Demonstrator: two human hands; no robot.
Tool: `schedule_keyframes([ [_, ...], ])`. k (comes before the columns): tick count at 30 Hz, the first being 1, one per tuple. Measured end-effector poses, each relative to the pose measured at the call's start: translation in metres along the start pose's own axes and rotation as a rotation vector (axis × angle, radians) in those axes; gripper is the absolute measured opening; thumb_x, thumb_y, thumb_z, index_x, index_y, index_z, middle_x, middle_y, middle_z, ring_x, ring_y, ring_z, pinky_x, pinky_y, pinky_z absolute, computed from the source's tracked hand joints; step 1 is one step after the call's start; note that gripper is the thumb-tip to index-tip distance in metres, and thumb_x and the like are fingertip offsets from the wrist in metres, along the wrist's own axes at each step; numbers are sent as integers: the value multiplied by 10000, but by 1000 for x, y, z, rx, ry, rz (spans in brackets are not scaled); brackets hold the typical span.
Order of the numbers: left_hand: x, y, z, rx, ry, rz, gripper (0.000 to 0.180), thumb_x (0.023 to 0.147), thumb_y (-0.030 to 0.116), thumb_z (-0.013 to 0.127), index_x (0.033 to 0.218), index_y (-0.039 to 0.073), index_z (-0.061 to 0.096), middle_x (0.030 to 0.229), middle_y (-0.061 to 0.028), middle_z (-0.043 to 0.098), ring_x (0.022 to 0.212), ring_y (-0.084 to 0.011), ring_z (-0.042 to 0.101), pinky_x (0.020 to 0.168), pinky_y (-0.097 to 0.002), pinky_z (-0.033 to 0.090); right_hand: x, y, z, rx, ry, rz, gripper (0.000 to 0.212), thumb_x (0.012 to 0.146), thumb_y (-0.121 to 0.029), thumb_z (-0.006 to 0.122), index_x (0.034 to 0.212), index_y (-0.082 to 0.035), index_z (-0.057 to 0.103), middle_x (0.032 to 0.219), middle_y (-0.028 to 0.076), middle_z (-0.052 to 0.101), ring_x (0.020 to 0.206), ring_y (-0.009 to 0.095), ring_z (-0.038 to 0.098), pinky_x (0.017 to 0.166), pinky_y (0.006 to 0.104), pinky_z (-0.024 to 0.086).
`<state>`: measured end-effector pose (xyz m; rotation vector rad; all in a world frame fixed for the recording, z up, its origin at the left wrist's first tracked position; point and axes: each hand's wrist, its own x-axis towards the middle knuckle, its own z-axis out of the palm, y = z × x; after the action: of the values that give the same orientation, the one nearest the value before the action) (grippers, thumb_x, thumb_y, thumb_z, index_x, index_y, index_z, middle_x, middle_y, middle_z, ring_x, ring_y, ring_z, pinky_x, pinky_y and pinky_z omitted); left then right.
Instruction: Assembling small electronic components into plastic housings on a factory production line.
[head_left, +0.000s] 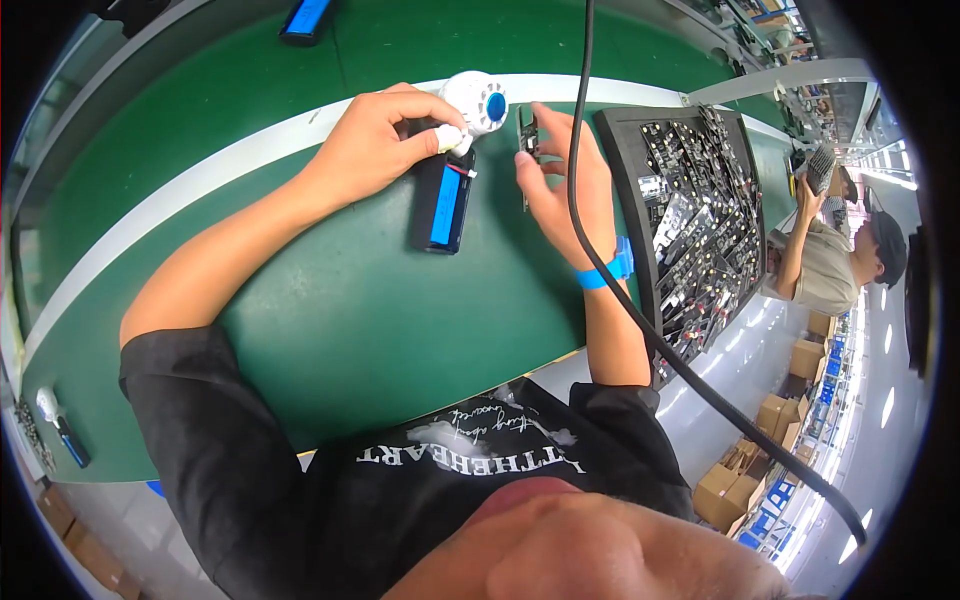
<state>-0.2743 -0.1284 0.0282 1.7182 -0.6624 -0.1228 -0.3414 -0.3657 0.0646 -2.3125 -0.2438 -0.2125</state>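
Note:
My left hand (375, 140) is closed at the neck of a device with a round white head (472, 98). A blue disc sits in that head, with small openings round it. Below the neck, the device's black handle (445, 210) with a bright blue panel lies toward me on the green table. Something white covers the tip of my left thumb. In my right hand (570, 180), a small dark circuit board (529, 135) is pinched on edge between thumb and fingers, just right of the white head and apart from it.
A black tray (640, 230) heaped with circuit boards (700, 210) stands to the right. A black cable (655, 340) hangs across the view, passing in front of my right hand. Another blue-panelled part (305, 20) lies across the white strip (200, 180). A person (835, 255) works at far right.

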Motion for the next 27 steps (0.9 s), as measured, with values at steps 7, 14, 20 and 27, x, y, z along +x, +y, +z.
schedule_keyframes([
  [7, 3, -4, 4, 88, 71, 147, 168, 840, 38, 729, 1003, 62, 763, 951, -61, 712, 828, -172, 646, 718, -297, 531, 4, 13, 30, 395, -47, -134, 461, 984, 15, 558, 1444, 11, 520, 1345, 153, 530, 964, 180, 683, 845, 303, 562],
  [14, -5, 12, 8, 325, 215, 244, 118, 789, 39, 750, 904, 63, 749, 850, -21, 709, 784, -189, 635, 666, -312, 535, -1, 0, 36, 394, -128, -131, 434, 996, 17, 533, 1430, 22, 536, 1334, 147, 535, 934, 163, 671, 828, 287, 555],
  [20, -5, 21, 5, 463, 213, 264, 83, 788, 75, 764, 865, 78, 732, 830, 11, 696, 774, -190, 635, 639, -329, 523, -1, -5, 37, 308, -109, -128, 416, 989, 24, 542, 1404, 28, 565, 1325, 143, 545, 911, 151, 664, 810, 286, 553],
  [27, -4, 27, 1, 640, 176, 297, 78, 784, 117, 777, 837, 104, 721, 815, 27, 684, 766, -208, 628, 621, -356, 514, -2, -8, 35, 250, -98, -153, 417, 982, 27, 550, 1399, 27, 574, 1303, 140, 556, 900, 150, 658, 802, 283, 550],
])
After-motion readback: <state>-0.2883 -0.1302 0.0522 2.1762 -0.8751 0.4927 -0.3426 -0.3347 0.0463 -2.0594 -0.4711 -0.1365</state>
